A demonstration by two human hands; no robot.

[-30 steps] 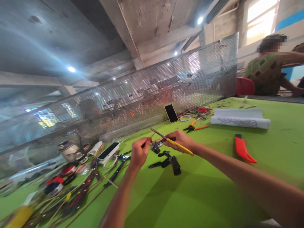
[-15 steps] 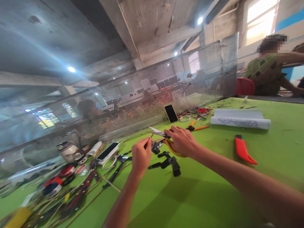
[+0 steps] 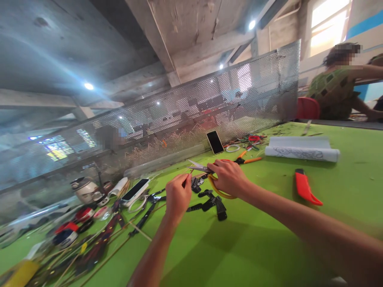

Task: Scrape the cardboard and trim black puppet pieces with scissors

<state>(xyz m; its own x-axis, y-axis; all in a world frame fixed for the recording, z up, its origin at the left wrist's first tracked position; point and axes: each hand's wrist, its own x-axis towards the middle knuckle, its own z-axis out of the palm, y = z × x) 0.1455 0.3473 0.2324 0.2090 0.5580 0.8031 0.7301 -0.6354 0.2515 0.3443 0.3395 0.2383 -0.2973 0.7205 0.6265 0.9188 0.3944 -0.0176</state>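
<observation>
My right hand is closed around the yellow handles of a pair of scissors, whose blades stand apart and point left. Close to the blades, my left hand pinches a thin strip, possibly bamboo; most of it is hidden by the fingers. Beneath the hands lie black strap-like pieces on the green tabletop. Orange-handled pliers rest just beyond my right hand.
A red-handled cutter and a paper roll lie to the right. On the left are a phone-like device, tape rolls and long thin strips. A perforated metal screen stands behind; a person sits beyond.
Hardly anything differs. The scissors' blades have come slightly closer to each other, and both hands stay in almost the same place.
</observation>
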